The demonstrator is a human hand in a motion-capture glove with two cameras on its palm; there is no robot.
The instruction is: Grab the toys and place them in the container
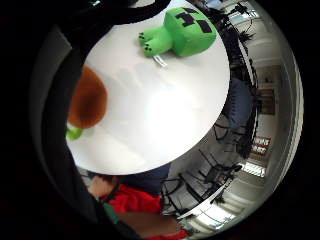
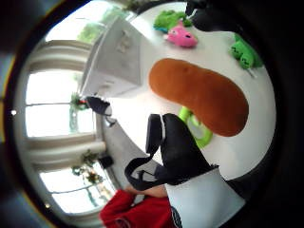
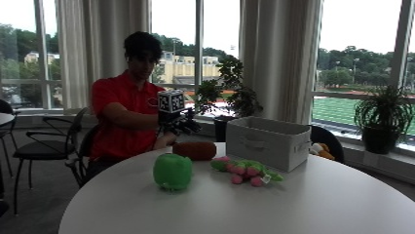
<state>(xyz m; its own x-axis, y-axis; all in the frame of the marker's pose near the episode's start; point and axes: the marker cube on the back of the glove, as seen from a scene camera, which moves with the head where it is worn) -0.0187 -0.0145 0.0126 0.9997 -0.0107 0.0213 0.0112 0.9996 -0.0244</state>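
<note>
Outside view, table: a round white table with a person in a red shirt seated behind it.
Container: a grey fabric box with an open top, standing on the far side of the table; what is inside cannot be seen.
Brown toy: a long oval plush lying flat beside the container, with its long axis running toward the container.
Green toy: a blocky plush standing near the front, apart from the brown one.
Pink and green toy: lying in front of the container.
Right hand: gloved, raised above the brown toy, fingers spread slightly and holding nothing.
</note>
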